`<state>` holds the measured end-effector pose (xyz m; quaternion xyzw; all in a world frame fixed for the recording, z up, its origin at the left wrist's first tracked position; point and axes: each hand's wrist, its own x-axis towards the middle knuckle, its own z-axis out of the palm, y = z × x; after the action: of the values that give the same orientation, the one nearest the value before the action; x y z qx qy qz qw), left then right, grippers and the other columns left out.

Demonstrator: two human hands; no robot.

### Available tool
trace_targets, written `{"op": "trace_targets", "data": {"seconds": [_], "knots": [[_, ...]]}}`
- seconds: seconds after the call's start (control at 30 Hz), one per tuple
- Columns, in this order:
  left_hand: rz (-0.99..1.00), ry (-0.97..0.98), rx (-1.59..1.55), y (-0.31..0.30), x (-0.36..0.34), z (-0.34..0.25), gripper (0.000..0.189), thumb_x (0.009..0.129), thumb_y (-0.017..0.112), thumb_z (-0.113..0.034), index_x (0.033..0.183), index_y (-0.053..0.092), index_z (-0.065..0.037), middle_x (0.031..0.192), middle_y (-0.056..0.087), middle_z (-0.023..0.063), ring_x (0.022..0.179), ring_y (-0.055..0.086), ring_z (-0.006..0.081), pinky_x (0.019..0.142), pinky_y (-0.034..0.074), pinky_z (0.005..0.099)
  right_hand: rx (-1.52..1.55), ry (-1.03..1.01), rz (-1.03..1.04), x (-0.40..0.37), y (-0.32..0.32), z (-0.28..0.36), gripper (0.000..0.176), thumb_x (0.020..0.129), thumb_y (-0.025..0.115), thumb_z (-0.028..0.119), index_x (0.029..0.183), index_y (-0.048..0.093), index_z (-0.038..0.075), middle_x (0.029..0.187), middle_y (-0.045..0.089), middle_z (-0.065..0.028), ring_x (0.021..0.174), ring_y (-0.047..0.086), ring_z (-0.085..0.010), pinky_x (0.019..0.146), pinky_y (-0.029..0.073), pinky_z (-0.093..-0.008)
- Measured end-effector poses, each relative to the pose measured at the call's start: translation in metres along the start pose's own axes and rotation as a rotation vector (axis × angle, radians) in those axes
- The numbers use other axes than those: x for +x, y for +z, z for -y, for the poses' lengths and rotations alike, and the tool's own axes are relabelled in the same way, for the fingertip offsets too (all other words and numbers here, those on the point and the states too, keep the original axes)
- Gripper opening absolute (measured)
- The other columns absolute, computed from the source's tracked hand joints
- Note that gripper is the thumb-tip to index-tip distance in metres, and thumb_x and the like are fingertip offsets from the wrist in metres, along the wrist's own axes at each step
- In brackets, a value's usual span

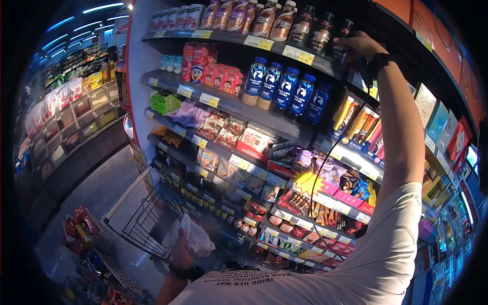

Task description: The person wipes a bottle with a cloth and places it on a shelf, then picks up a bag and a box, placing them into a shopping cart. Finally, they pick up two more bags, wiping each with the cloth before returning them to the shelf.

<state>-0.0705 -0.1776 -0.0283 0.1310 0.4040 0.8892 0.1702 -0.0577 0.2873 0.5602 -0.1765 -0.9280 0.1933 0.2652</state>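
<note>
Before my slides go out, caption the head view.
Right hand at a dark bottle, upper shelf; left hand holding crumpled white bundle.

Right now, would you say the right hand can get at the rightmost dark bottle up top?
Probably yes: the right hand is up at the dark bottle, and nothing visible stands between them.

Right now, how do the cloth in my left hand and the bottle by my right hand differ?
The cloth is pale and crumpled; the bottle is dark and firm-shaped. The cloth is low, in your left hand; the bottle is higher, at your right hand.
</note>
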Motion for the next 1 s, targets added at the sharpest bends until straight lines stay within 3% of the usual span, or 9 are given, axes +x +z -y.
{"op": "trace_targets", "data": {"seconds": [0.13,0.23,0.33,0.63,0.73,0.83,0.93,0.97,1.0], "knots": [[0.011,-0.003,0.033,-0.001,0.003,0.004,0.052,0.105,0.052,-0.035,0.148,0.038,-0.011,0.139,0.054,0.0145,0.125,0.054,0.0276,0.105,0.045,0.0426,0.003,-0.042,-0.099,-0.012,0.009,-0.003,0.049,0.083,0.081,0.04,0.108,0.066,0.001,0.099,0.067,-0.0088,0.076,0.066,-0.0173,0.076,0.057,-0.0343],[-0.012,-0.008,0.02,-0.009,0.006,0.018,0.051,0.105,0.052,-0.034,0.149,0.038,-0.011,0.139,0.055,0.014,0.125,0.054,0.0273,0.106,0.044,0.0426,-0.021,-0.044,-0.085,-0.022,0.007,0.003,0.046,0.085,0.08,0.031,0.111,0.071,-0.005,0.102,0.073,-0.0163,0.087,0.071,-0.0265,0.087,0.057,-0.0369],[0.005,-0.025,0.006,-0.007,0.01,0.019,0.051,0.105,0.052,-0.034,0.149,0.038,-0.011,0.139,0.054,0.0134,0.125,0.054,0.0273,0.106,0.044,0.0424,-0.107,0.017,-0.055,-0.006,-0.003,-0.012,0.049,0.084,0.08,0.032,0.117,0.069,-0.004,0.108,0.072,-0.0189,0.091,0.07,-0.0279,0.087,0.057,-0.0359],[0.049,-0.047,0.011,0.011,0.011,0.013,0.052,0.105,0.052,-0.035,0.149,0.037,-0.012,0.138,0.053,0.0117,0.124,0.055,0.0265,0.104,0.046,0.043,-0.14,-0.057,-0.041,-0.008,-0.002,-0.02,0.051,0.084,0.08,0.031,0.119,0.068,-0.004,0.104,0.072,-0.0197,0.09,0.071,-0.0288,0.085,0.057,-0.0356],[0.049,-0.071,-0.002,0.013,0.009,0.013,0.053,0.105,0.052,-0.036,0.149,0.037,-0.011,0.137,0.054,0.0119,0.123,0.056,0.0268,0.104,0.046,0.043,-0.197,0.012,-0.012,-0.006,-0.002,-0.015,0.052,0.085,0.079,0.032,0.121,0.067,-0.004,0.103,0.072,-0.0196,0.091,0.071,-0.0288,0.085,0.057,-0.0353],[0.028,-0.087,-0.018,0.013,0.007,0.014,0.052,0.105,0.052,-0.035,0.149,0.038,-0.011,0.135,0.055,0.0121,0.121,0.057,0.0273,0.103,0.046,0.0431,-0.135,-0.06,-0.025,-0.013,0.002,-0.017,0.047,0.086,0.078,0.033,0.114,0.07,-0.003,0.095,0.073,-0.017,0.088,0.071,-0.027,0.083,0.057,-0.0341],[0.002,-0.067,0.004,0.009,0.006,0.016,0.051,0.105,0.051,-0.034,0.148,0.038,-0.01,0.134,0.056,0.0124,0.12,0.057,0.0276,0.103,0.046,0.0432,-0.171,0.038,-0.122,-0.012,-0.011,-0.005,0.044,0.088,0.076,0.038,0.104,0.073,-0.003,0.085,0.072,-0.0137,0.078,0.071,-0.0246,0.074,0.057,-0.0342],[0.002,-0.069,0.0,0.011,0.003,0.012,0.051,0.105,0.051,-0.033,0.148,0.039,-0.01,0.134,0.056,0.0126,0.12,0.057,0.0276,0.103,0.046,0.0431,-0.068,-0.038,-0.147,-0.01,-0.014,-0.005,0.043,0.087,0.074,0.041,0.095,0.074,-0.002,0.079,0.07,-0.0126,0.068,0.069,-0.0215,0.065,0.056,-0.0349],[0.004,-0.068,-0.007,0.016,0.002,0.009,0.05,0.105,0.051,-0.033,0.148,0.039,-0.01,0.134,0.056,0.0128,0.12,0.057,0.0277,0.103,0.046,0.043,-0.19,-0.121,-0.23,-0.008,-0.016,0.005,0.041,0.088,0.074,0.039,0.097,0.073,-0.001,0.077,0.068,-0.0105,0.067,0.068,-0.0199,0.062,0.054,-0.0332]]}}
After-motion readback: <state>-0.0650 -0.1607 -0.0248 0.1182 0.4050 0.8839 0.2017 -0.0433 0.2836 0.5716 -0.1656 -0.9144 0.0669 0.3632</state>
